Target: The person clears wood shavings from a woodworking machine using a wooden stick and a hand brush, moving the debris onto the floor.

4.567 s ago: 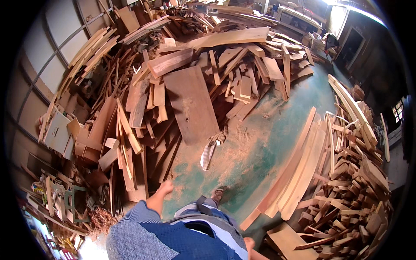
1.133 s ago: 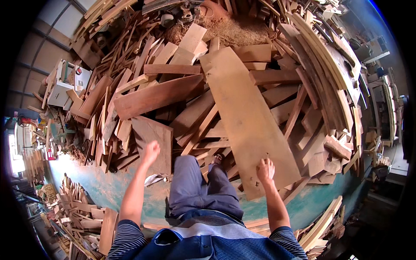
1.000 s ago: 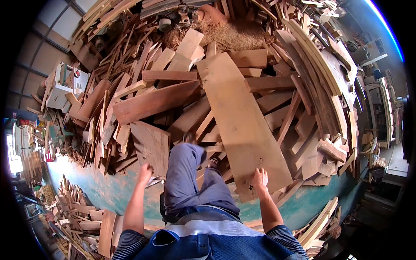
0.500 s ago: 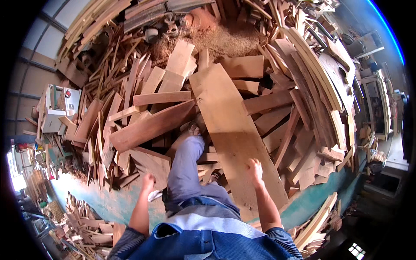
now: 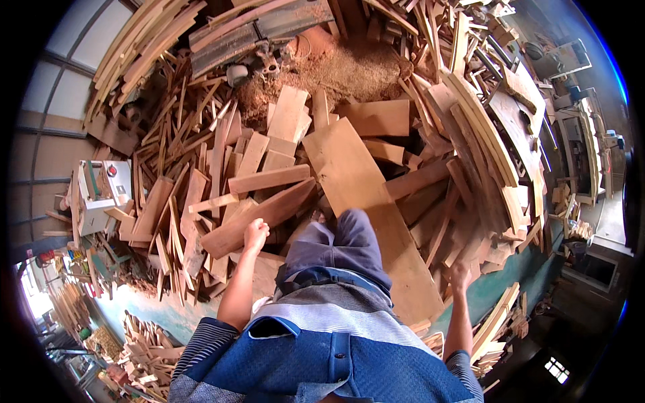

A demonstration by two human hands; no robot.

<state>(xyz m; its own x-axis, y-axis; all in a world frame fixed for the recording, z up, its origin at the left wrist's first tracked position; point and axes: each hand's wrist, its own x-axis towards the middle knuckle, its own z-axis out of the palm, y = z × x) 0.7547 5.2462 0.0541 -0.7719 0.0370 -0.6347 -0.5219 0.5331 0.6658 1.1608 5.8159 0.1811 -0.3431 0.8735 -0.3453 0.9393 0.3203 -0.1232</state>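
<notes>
I stand on a heap of scrap wood, one leg in grey trousers stepping up onto a long wide plank (image 5: 363,195). My left hand (image 5: 255,235) is curled into a loose fist with nothing in it, hovering over a long dark board (image 5: 259,218). Down by my side, my right hand (image 5: 460,275) hangs near the lower right edge of the wide plank, fingers loosely curled and holding nothing that I can see.
Planks and offcuts lie piled all around. A sawdust mound (image 5: 336,67) and a metal machine (image 5: 259,33) sit at the top. A white machine (image 5: 97,191) stands at left. Green floor (image 5: 517,279) shows lower right, with stacked wood (image 5: 144,346) lower left.
I have climbed further onto the pile, stepping up the wide plank. My left arm has swung up and forward over the boards; my right hand has dropped back to my side.
</notes>
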